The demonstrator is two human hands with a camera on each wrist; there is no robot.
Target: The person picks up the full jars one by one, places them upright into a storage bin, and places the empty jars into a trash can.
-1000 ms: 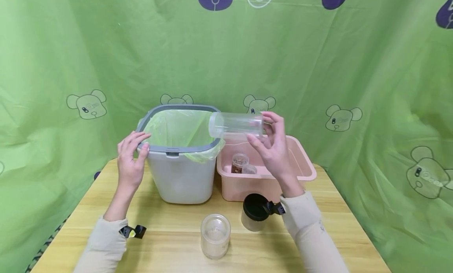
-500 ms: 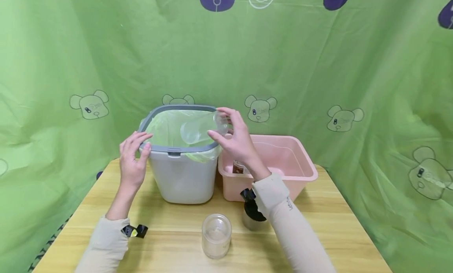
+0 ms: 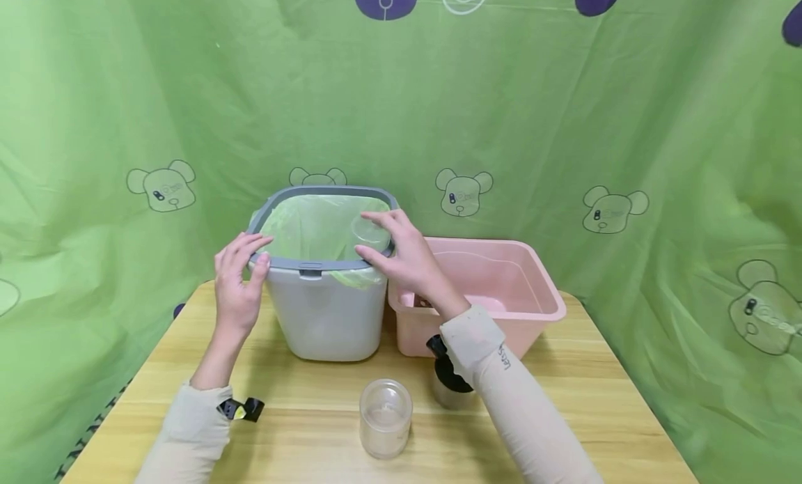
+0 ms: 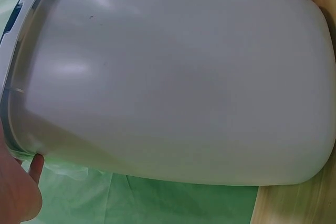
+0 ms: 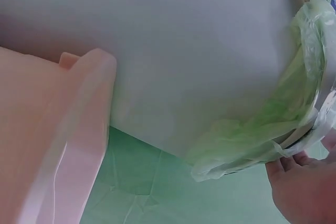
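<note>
My left hand (image 3: 238,285) grips the left front corner of a grey trash bin (image 3: 322,317), thumb outside and fingers over the dark rim. A pale green bag lines the bin and folds over its edge. At the bin's right rim, my right hand (image 3: 407,254) holds a clear plastic jar (image 3: 368,232) by its base end, between thumb and fingers. The jar points down into the bin, so most of it is hidden. In the right wrist view, the right hand (image 5: 310,182) shows beside the bag-covered rim, but the jar cannot be made out.
A pink basin (image 3: 532,275) stands against the bin's right side; a small jar with brown contents (image 3: 421,301) is mostly hidden in it. In front on the wooden table (image 3: 301,428) are a clear jar (image 3: 385,421) and a black-topped jar (image 3: 454,393), partly behind the right sleeve.
My right hand has carried the clear jar left from above the basin, tilted it, and lowered it into the bin. The left hand stays on the rim.
</note>
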